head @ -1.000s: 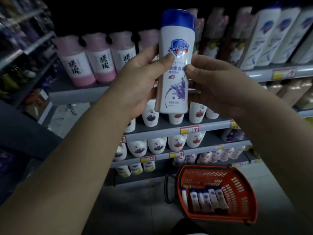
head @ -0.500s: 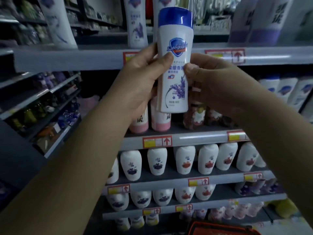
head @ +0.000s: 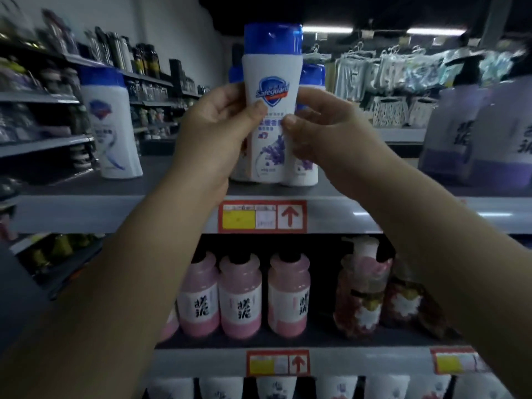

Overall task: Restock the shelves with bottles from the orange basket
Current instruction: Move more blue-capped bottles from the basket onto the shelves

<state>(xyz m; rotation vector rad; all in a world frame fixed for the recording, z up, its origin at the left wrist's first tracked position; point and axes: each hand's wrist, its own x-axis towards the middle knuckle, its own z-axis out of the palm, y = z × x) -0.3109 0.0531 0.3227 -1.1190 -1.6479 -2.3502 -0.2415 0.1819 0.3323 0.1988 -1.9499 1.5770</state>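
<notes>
I hold a white bottle with a blue cap [head: 272,90] upright in both hands, at the front edge of the top shelf [head: 115,210]. My left hand [head: 213,139] grips its left side, thumb on the label. From the right, my right hand [head: 325,136] pinches it with thumb and fingers. Its base sits at or just above the shelf surface; I cannot tell which. Matching bottles [head: 305,165] stand right behind it. The orange basket is out of view.
A larger white bottle with a blue cap [head: 110,122] stands to the left on the top shelf. Big purple-banded bottles [head: 483,139] fill its right end. Pink bottles [head: 240,298] and a pump bottle [head: 364,286] line the shelf below. Red price tags [head: 262,216] mark the shelf edges.
Both hands have lifted the bottle from the middle shelves up to the top shelf. My view has tilted upward, and the orange basket has dropped out of sight.
</notes>
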